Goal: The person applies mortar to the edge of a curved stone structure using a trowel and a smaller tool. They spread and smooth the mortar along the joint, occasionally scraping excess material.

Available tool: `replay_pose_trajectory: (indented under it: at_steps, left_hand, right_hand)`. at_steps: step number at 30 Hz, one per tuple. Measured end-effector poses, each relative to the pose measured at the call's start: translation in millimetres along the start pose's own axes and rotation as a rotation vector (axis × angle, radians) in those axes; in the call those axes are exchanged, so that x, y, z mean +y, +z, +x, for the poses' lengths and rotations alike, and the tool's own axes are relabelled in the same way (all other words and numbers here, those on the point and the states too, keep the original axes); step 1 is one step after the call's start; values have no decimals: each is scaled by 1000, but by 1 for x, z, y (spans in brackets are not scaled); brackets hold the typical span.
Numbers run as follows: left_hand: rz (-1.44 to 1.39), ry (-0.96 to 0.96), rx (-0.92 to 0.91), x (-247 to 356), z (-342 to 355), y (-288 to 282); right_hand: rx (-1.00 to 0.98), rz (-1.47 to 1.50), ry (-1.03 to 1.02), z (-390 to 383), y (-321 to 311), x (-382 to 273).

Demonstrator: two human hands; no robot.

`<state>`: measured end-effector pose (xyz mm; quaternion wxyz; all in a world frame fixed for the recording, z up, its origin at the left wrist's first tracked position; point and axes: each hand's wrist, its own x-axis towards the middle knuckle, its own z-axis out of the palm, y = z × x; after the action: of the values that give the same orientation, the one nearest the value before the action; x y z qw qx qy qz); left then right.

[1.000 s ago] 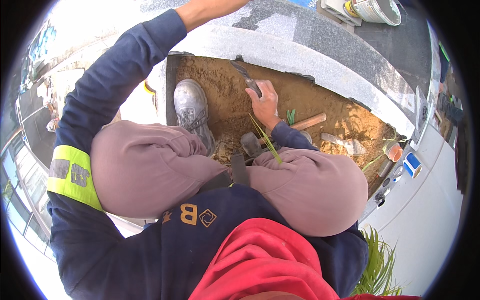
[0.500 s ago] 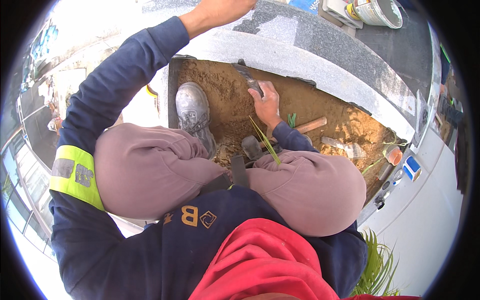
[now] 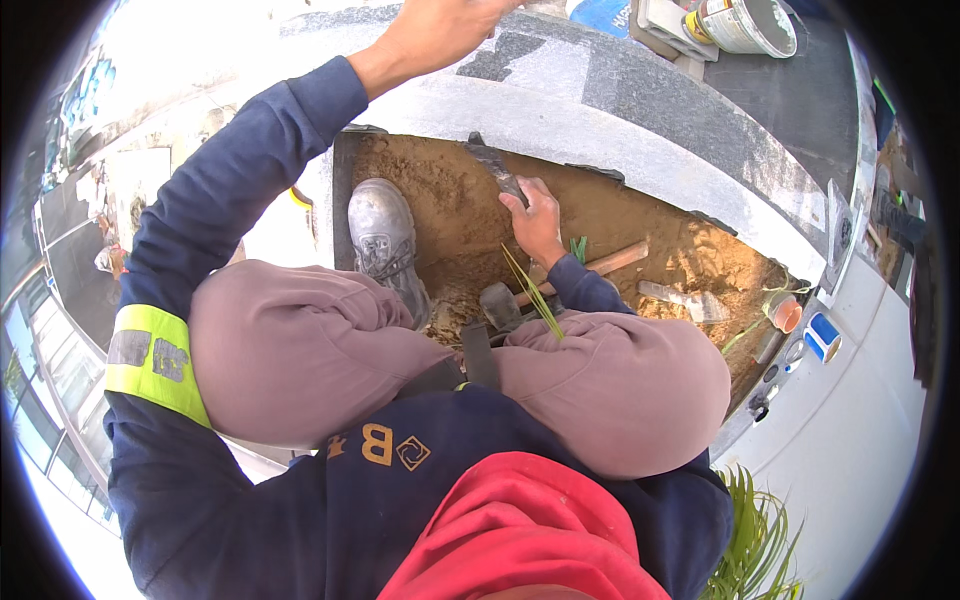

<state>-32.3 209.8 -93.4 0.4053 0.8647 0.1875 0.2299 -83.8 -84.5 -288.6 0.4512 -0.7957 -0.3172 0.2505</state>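
Observation:
My right hand point(image 3: 535, 225) grips a dark, dirt-smeared tool point(image 3: 490, 160) angled against the inner edge of a pale granite kerb point(image 3: 640, 130), over a pit of brown soil point(image 3: 600, 205). My left hand point(image 3: 440, 30) is raised above the kerb at the top edge, its fingers partly cut off and hard to read. Right of my boot point(image 3: 382, 240) lies a mallet point(image 3: 498, 305) with a wooden handle point(image 3: 620, 258). Farther right is a pale, dirty hand tool point(image 3: 700, 303). A long green leaf point(image 3: 535, 290) lies across the middle by my knee.
A white bucket point(image 3: 745, 28) and grey blocks point(image 3: 680, 30) stand beyond the kerb. At the right, an orange cup point(image 3: 786, 317) and a blue-and-white container point(image 3: 822, 337) sit on the pit's edge. A palm plant point(image 3: 750, 530) is at lower right.
The view has shifted slightly, so the pit sits lower in the picture. My raised left hand reaches a little farther right; my right hand still grips the dark tool at the kerb.

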Motion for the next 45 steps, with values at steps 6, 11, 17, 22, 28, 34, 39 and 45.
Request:
replay_pose_trajectory:
  at_steps: [6, 11, 17, 22, 28, 34, 39, 45]
  left_hand:
    - [-168, -321, -107, 37, 3, -14]
    - [37, -66, -96, 0, 10, -26]
    - [411, 269, -218, -64, 11, -38]
    - [485, 225, -358, -96, -6, -29]
    - [471, 158, -478, -115, -20, -26]
    - [525, 188, -506, -132, -21, -19]
    - [548, 176, -513, -130, -18, -7]
    - [526, 176, -448, -130, -13, -6]
  right_hand:
    - [-26, -41, -1, -4, -16, 7]
    - [-304, -12, -11, -26, -56, -31]
    - [-252, 15, -169, 13, -145, -95]
    - [-39, -118, -247, 90, -224, -79]
    - [-261, 80, 129, 133, -256, -42]
    - [-401, -413, -96, 185, -242, -19]
    - [-408, -321, -123, 212, -209, -48]
    - [-338, -560, -408, 227, -165, -40]
